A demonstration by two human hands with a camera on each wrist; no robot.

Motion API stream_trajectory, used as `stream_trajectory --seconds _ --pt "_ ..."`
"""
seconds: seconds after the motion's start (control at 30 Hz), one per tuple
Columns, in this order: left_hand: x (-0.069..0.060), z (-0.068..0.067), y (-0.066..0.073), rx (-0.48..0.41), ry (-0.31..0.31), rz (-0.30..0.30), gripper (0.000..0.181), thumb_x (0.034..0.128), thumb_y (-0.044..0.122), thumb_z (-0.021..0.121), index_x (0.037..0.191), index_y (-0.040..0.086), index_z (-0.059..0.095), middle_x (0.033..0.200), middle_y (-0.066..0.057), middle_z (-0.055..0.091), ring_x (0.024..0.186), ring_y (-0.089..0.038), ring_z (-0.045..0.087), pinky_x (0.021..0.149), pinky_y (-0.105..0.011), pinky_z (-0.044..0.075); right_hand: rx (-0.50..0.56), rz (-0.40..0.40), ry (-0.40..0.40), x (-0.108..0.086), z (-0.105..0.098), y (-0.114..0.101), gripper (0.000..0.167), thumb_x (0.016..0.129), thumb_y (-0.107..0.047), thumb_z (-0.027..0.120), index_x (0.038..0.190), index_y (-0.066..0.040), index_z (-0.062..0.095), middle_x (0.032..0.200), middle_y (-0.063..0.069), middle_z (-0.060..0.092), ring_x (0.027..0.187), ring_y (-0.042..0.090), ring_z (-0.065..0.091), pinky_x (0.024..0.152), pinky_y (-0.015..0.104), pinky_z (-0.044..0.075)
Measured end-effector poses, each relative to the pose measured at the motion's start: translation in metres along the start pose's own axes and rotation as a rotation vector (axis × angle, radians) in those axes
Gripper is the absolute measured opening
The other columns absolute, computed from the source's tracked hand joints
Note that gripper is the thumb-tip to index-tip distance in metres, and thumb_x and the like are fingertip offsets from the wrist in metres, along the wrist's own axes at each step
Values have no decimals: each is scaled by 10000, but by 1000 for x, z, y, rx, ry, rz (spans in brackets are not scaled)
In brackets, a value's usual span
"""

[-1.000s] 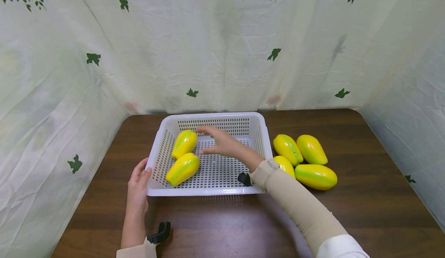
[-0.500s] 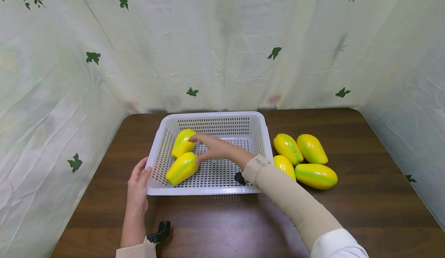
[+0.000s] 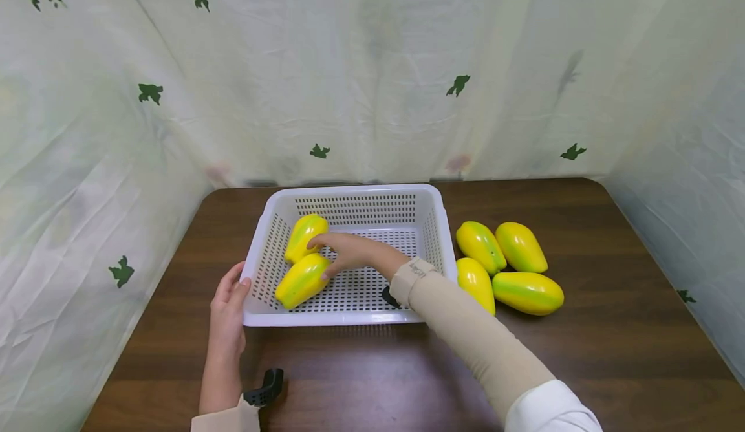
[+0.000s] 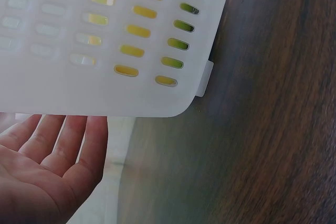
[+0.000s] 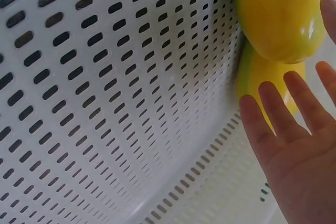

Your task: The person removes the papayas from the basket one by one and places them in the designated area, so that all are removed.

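A white perforated basket (image 3: 349,319) holds two yellow-green papayas at its left side, a rear one (image 3: 305,235) and a front one (image 3: 302,280). My left hand (image 3: 227,315) holds the basket's left rim near the front corner; in the left wrist view its fingers (image 4: 68,145) reach up behind the basket wall (image 4: 79,93). Over the basket, my right hand (image 3: 352,253) is spread beside the two papayas, thumb by the front one and fingers by the rear one. The right wrist view shows its fingers (image 5: 283,108) extended, close to the papayas (image 5: 281,14); contact is unclear.
Right of the basket, several papayas (image 3: 526,293) lie grouped on the dark wooden table (image 3: 611,328). A black device (image 3: 266,388) is strapped at the left wrist, and another black piece (image 3: 390,297) shows under the right wrist. A pale curtain (image 3: 372,83) with green bird shapes hangs behind.
My right hand has moved left and slightly nearer me, up to the two papayas in the basket. The left hand stays at the rim, and the head view has shifted slightly.
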State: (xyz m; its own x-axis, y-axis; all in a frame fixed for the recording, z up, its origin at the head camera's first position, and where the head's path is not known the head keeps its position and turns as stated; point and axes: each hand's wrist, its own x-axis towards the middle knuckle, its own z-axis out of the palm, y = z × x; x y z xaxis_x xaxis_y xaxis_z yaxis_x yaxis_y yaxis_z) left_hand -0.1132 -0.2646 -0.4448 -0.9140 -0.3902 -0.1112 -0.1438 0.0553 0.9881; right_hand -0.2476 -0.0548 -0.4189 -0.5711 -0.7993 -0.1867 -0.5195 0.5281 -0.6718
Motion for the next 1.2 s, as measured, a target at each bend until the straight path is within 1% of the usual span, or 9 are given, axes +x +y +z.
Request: stream_trajectory --seconds 0.17,0.27,0.33,0.43,0.57,0.67,0.83,1.03,1.2 --pt "0 -1 -1 2 4 2 482 928 354 456 1369 187 357 1294 -68 436 1024 -197 466 745 -188 462 -13 18 -22 3 2 -4 595 775 -188 715 1301 -144 443 1258 22 480 1127 147 435 949 259 331" --pt "0 -1 -1 -4 5 3 484 927 354 457 1370 185 356 1289 -67 436 1021 -197 464 744 -190 463 -25 5 -39 3 2 -6 581 769 -191 720 1284 -111 462 1243 47 490 1096 165 455 918 256 355" --pt "0 -1 -1 -7 6 4 484 927 354 457 1369 186 356 1288 -66 434 1019 -198 464 738 -193 467 -35 -1 -52 2 2 -7 572 768 -194 720 1275 -100 474 1248 50 488 1106 171 453 921 258 353" --pt "0 -1 -1 -7 8 4 478 927 358 456 1366 197 361 1290 -63 430 1019 -198 464 733 -197 472 -42 3 -68 1 2 -9 542 772 -197 714 1260 -112 495 1246 19 493 1123 151 443 942 255 336" --pt "0 -1 -1 -3 5 3 476 927 360 455 1367 203 363 1295 -67 429 1024 -200 460 737 -194 468 -22 19 -72 0 3 -8 502 775 -194 711 1235 -136 518 1188 1 524 1074 132 468 917 246 357" --pt "0 0 -1 -4 5 5 478 926 362 456 1365 199 365 1295 -66 432 1023 -200 462 740 -194 467 -12 16 -64 0 3 -7 483 769 -200 717 1212 -139 533 1140 2 540 1016 121 483 883 242 378" --pt "0 -1 -1 -8 4 5 479 926 365 455 1366 200 366 1295 -61 429 1021 -195 460 746 -186 462 19 15 -34 -2 2 -4 457 763 -201 725 1178 -132 546 1114 6 547 976 112 496 839 231 402" --pt "0 -1 -2 -6 9 -1 480 927 361 452 1369 195 362 1296 -60 425 1030 -203 446 753 -175 453 101 0 11 -9 -4 1 427 757 -197 733 1139 -135 550 1101 4 550 980 134 512 817 219 419" --pt "1 0 -1 0 13 -8 481 926 367 451 1369 201 362 1309 -56 414 1046 -207 428 767 -160 437 180 -17 72 -16 -10 6 419 748 -193 741 1119 -147 549 1082 -23 559 970 130 523 811 222 431"
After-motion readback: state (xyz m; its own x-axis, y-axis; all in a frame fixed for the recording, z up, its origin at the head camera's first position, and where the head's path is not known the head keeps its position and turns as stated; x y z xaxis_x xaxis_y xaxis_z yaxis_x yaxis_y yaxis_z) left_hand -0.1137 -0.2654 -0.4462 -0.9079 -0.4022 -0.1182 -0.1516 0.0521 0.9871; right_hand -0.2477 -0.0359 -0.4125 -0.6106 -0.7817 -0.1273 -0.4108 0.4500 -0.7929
